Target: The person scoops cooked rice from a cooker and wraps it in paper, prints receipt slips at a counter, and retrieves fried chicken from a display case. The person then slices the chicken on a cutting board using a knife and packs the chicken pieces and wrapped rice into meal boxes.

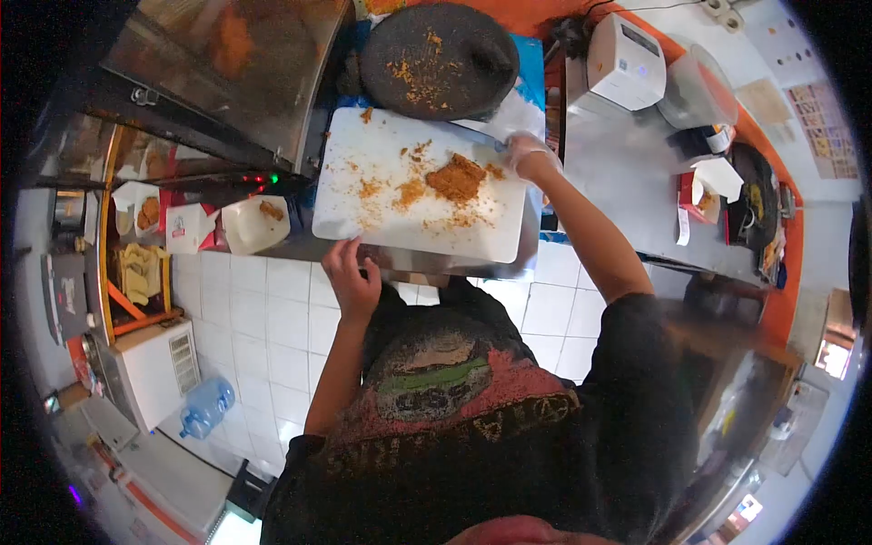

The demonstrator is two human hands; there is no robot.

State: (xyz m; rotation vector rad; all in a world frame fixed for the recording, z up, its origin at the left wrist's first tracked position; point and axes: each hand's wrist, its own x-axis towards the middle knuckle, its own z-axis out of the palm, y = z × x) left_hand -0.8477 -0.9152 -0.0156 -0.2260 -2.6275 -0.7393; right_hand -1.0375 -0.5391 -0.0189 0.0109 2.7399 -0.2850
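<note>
A white cutting board (381,163) lies before me, strewn with crumbs. On its right half rests a brown, crumb-coated piece of fried food (457,178). My right hand (529,156), in a clear plastic glove, is closed at the board's far right corner. It grips a knife (480,130) whose blade points left along the far edge; the handle is mostly hidden. My left hand (351,277) is at the near left edge, fingertips at the rim, its fingers loosely curled and apart with nothing seen in them.
A dark stone mortar (440,64) with crumbs and a pestle stands beyond the board. Left are a glass-fronted cabinet (227,64) and a white container (257,225) holding a fried piece. A steel counter (627,173) at right bears a white printer (625,62) and an open box (704,193).
</note>
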